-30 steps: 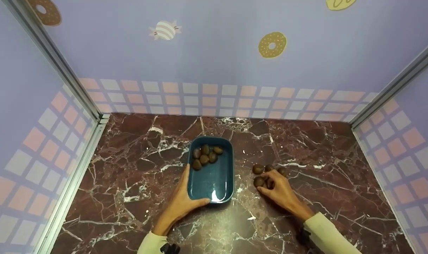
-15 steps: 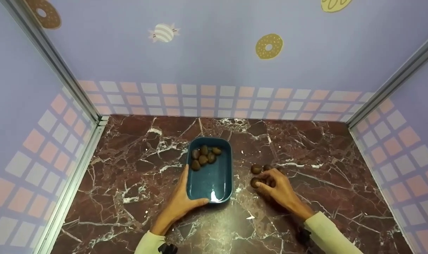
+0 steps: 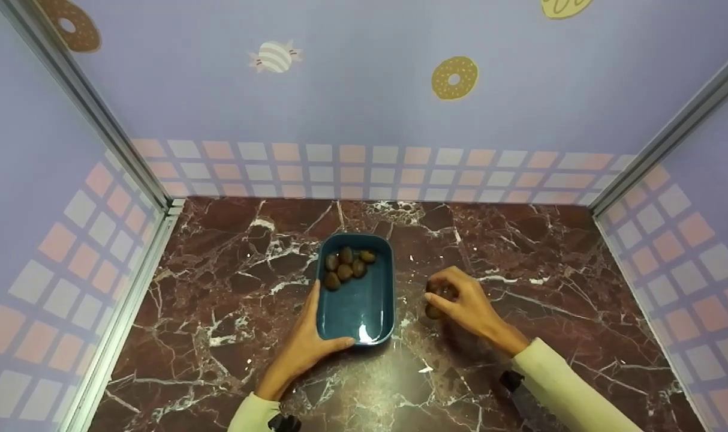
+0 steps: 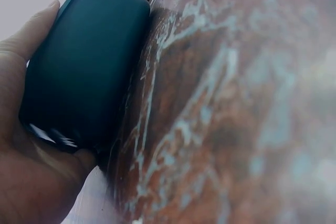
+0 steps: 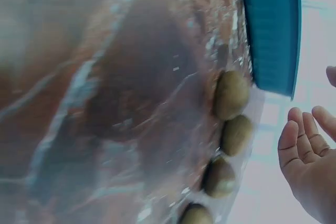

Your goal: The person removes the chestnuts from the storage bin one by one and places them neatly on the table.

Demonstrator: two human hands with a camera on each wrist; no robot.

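A deep teal rectangular dish (image 3: 357,318) lies on the marbled surface in the head view, with several brown chestnuts (image 3: 345,272) gathered at its far left. My left hand (image 3: 307,347) holds its near left corner, fingers along the left wall and thumb at the near rim; the left wrist view shows this hold too. Right of the dish, my right hand (image 3: 466,303) hovers over a small group of loose chestnuts (image 5: 231,96), partly hiding them in the head view. Its fingers (image 5: 296,145) are loosely curved above them in the right wrist view, with nothing seen in the grasp.
Reddish-brown marbled tabletop (image 3: 232,366) spreads around the dish. A lilac back wall (image 3: 364,90) with pink and white squares stands behind it, and side walls with metal corner rails flank both sides.
My right hand has risen and shifted slightly away from me over the loose chestnuts, after its thumb was at the nearest one. My left hand and the dish stay in place.
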